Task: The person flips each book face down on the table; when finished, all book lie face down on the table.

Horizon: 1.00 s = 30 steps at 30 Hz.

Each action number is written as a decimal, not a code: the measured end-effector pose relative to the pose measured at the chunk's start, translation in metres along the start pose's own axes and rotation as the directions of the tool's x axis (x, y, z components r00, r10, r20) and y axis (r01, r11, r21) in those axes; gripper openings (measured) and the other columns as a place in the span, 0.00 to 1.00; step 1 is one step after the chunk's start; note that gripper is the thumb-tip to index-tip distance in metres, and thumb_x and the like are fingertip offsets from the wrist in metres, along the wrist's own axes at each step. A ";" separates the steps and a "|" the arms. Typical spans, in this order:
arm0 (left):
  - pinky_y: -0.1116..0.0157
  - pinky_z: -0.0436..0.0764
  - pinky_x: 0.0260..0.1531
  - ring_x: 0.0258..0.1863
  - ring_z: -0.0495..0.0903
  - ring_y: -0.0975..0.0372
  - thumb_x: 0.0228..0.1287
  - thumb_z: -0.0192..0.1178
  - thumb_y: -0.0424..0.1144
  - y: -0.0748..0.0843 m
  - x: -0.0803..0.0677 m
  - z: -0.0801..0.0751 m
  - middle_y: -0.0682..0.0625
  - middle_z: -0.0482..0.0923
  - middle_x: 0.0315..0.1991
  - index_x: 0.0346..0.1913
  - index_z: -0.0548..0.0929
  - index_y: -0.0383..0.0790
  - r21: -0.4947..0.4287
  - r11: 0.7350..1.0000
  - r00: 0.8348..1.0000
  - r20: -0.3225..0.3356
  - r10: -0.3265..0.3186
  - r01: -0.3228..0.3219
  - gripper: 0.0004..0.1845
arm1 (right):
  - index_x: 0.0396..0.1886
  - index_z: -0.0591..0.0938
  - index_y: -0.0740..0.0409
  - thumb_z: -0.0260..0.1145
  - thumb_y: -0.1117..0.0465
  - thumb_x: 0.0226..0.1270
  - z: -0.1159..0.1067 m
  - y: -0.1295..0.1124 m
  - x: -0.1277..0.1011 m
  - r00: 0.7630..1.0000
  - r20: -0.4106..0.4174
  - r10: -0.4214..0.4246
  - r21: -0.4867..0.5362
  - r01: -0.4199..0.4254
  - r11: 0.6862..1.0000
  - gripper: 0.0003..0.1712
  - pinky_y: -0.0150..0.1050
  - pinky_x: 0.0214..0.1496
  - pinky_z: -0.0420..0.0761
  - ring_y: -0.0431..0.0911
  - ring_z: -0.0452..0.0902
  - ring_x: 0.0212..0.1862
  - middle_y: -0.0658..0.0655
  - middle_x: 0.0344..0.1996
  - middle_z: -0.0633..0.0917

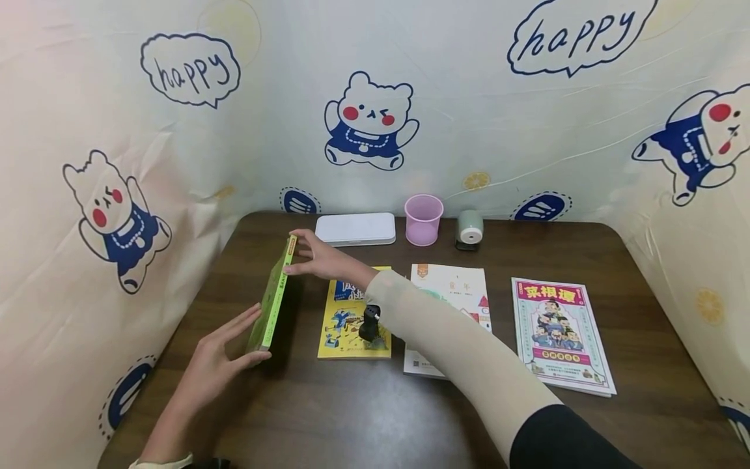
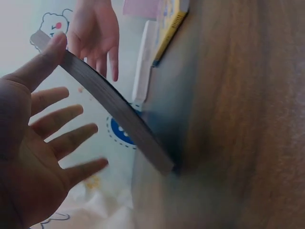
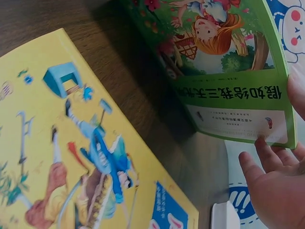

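1. The green book point(image 1: 272, 296) stands on its long edge on the table point(image 1: 363, 417), just left of the yellow book point(image 1: 354, 312) and tipped a little away from it. Only that bottom edge bears it, so it could fall flat either way if I let my touch slacken.

2. My right hand point(image 1: 319, 259) pinches the green book's far top corner, thumb on the side toward the yellow book and fingers over the spine. If that pinch slips, I judge the far end swings and the book twists out of line.

3. My left hand point(image 1: 219, 355) is spread, fingers straight; the thumb presses the near end and the other fingers stand off the cover, as the left wrist view shows. That is a prop, not a grip, and too hard a push could skid the bottom edge along the wood.

4. Falling toward the yellow book, it would land across that cover and perhaps shove it. My right forearm lies over the yellow book and the white book point(image 1: 448, 306) beside it, so a sudden catch could drag both.

5. The case point(image 1: 355, 228) and the cup point(image 1: 423, 219) stand behind the yellow book; a fast reach back could knock the cup.
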<state>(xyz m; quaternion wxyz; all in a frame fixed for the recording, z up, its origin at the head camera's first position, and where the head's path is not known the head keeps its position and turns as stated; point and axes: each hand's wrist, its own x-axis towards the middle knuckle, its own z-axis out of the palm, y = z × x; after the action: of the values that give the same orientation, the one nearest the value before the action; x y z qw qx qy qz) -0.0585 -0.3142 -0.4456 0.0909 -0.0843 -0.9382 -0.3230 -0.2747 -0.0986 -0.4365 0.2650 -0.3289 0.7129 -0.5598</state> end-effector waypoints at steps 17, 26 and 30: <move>0.32 0.62 0.68 0.77 0.57 0.36 0.57 0.77 0.56 -0.009 0.005 0.024 0.35 0.55 0.80 0.80 0.61 0.38 -0.028 0.975 0.959 0.189 -0.212 0.221 0.55 | 0.84 0.49 0.46 0.72 0.51 0.70 -0.008 0.022 -0.014 1.000 0.010 0.025 -0.030 -0.025 0.999 0.53 0.47 0.77 0.67 0.49 0.57 0.80 0.54 0.82 0.57; 0.28 0.53 0.70 0.79 0.45 0.33 0.54 0.76 0.60 -0.010 0.004 0.028 0.36 0.50 0.82 0.79 0.60 0.30 0.007 0.964 0.935 0.242 -0.258 0.265 0.59 | 0.84 0.50 0.48 0.73 0.49 0.69 -0.009 0.036 -0.016 0.999 0.015 0.050 -0.105 -0.048 0.993 0.54 0.47 0.78 0.66 0.48 0.55 0.81 0.54 0.82 0.57; 0.28 0.52 0.70 0.79 0.42 0.32 0.53 0.77 0.62 -0.010 0.004 0.031 0.36 0.49 0.82 0.78 0.61 0.27 0.037 0.965 0.935 0.242 -0.259 0.258 0.60 | 0.83 0.53 0.49 0.74 0.47 0.68 -0.010 0.039 -0.016 0.998 -0.011 0.062 -0.205 -0.063 0.977 0.53 0.51 0.78 0.65 0.50 0.57 0.80 0.57 0.80 0.61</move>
<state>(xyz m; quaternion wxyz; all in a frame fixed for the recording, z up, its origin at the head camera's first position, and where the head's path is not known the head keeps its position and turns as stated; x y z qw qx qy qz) -0.0680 -0.3023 -0.4747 -0.0686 0.0007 -0.9460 -0.3169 -0.2781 -0.0739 -0.4718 0.2452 -0.3307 0.7774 -0.4755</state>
